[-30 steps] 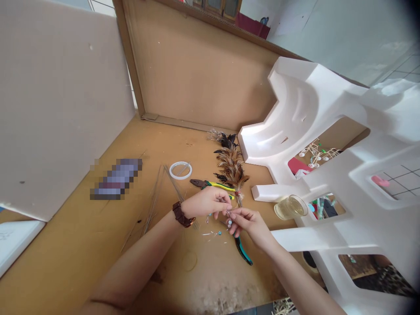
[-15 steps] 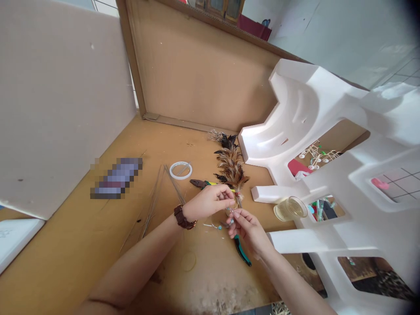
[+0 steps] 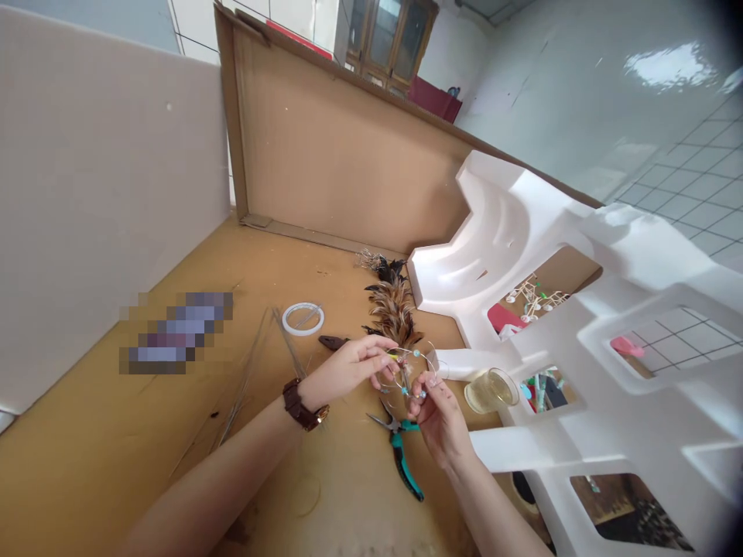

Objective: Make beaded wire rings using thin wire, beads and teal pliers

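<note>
Silvery beaded wire [image 3: 416, 353] curves between the left grip [image 3: 355, 370] and right grip [image 3: 444, 422], both pinched closed on it.

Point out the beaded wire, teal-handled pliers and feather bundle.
Beaded wire [image 3: 416, 353], head view: on the uppermost blue bead.
Teal-handled pliers [image 3: 398, 445], head view: on the longer-looking handle, near the pivot.
Feather bundle [image 3: 391, 305], head view: on the brown feathers, mid-length.

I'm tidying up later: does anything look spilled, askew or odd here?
The white plastic furniture appears tipped on its side, its leglike bars jutting sideways. A faint ring mark on the table looks like a stain; no fresh spill shows.
</note>
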### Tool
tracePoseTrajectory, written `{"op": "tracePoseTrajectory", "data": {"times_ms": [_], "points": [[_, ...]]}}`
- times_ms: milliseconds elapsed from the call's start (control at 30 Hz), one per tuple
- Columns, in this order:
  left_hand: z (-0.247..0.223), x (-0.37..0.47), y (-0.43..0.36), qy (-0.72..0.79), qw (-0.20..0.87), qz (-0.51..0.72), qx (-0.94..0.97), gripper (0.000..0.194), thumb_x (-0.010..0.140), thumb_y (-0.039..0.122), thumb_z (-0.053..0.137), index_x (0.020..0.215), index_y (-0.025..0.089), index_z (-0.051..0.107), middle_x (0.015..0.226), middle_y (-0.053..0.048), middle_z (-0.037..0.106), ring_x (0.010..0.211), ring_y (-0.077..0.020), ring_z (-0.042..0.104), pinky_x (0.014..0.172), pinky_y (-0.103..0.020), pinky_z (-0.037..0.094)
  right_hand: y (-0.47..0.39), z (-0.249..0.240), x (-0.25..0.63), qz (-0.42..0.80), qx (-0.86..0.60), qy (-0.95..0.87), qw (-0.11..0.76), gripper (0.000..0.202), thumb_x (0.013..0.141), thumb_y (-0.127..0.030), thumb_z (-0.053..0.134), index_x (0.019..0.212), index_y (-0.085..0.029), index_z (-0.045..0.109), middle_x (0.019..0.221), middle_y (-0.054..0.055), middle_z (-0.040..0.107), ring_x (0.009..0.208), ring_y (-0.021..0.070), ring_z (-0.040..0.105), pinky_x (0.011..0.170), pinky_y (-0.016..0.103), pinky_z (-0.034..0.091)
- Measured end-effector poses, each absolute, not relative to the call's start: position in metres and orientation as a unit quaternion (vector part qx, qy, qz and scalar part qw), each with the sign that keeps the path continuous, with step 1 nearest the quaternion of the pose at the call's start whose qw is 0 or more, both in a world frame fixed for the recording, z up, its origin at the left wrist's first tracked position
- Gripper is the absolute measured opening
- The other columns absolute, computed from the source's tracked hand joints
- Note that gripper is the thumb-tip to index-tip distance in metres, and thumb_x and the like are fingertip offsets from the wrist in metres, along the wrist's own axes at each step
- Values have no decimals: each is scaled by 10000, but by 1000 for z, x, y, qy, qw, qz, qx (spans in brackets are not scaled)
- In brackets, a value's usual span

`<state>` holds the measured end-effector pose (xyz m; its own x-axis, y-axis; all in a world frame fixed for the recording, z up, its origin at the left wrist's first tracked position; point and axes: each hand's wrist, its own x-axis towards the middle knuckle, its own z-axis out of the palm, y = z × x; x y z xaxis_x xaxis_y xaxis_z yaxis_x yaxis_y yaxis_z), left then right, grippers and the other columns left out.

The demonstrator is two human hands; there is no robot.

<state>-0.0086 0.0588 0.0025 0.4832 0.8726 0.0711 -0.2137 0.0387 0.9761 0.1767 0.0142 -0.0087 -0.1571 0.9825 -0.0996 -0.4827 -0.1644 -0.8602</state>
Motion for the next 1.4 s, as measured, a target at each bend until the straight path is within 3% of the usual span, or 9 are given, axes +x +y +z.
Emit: {"op": "tracePoseTrajectory", "data": {"times_ms": [267, 600, 933, 1200, 1400], "points": [[9, -10, 56, 348, 602, 424, 581, 240, 793, 291, 555, 942, 110, 608, 828, -76, 668, 666, -116, 588, 534, -198, 424, 9, -14, 168, 687, -376, -340, 521, 171, 735, -328, 663, 769, -171, 602, 714, -5, 597, 548, 98, 569, 472, 202, 479], [22, -18, 50, 357, 601, 394, 597, 256, 786, 301, 530, 934, 105, 601, 733, -31, 623, 447, -54, 494, 449, -194, 418, 4, -12, 170, 677, -446, -356, 465, 229, 726, -362, 668, 775, -147, 604, 724, 26, 637, 539, 109, 587, 476, 207, 472], [19, -18, 47, 352, 610, 361, 611, 188, 782, 267, 525, 880, 119, 586, 707, -17, 621, 437, -56, 497, 443, -191, 419, 14, 3, 179, 653, -439, -396, 473, 311, 748, -452, 612, 833, -155, 655, 701, 27, 624, 593, 141, 594, 539, 260, 491], [18, -18, 49, 344, 615, 355, 614, 208, 768, 286, 562, 896, 123, 585, 697, -10, 606, 488, -74, 522, 475, -204, 438, 17, 7, 176, 612, -493, -466, 406, 217, 678, -349, 707, 744, -157, 629, 623, -8, 617, 518, 108, 577, 537, 247, 474], [20, -22, 50, 317, 602, 390, 620, 188, 777, 169, 522, 948, 127, 585, 823, -40, 612, 641, -89, 562, 615, -224, 468, 16, 4, 177, 610, -489, -460, 421, 219, 687, -368, 694, 725, -171, 606, 628, -16, 612, 503, 109, 577, 528, 249, 478]]}}
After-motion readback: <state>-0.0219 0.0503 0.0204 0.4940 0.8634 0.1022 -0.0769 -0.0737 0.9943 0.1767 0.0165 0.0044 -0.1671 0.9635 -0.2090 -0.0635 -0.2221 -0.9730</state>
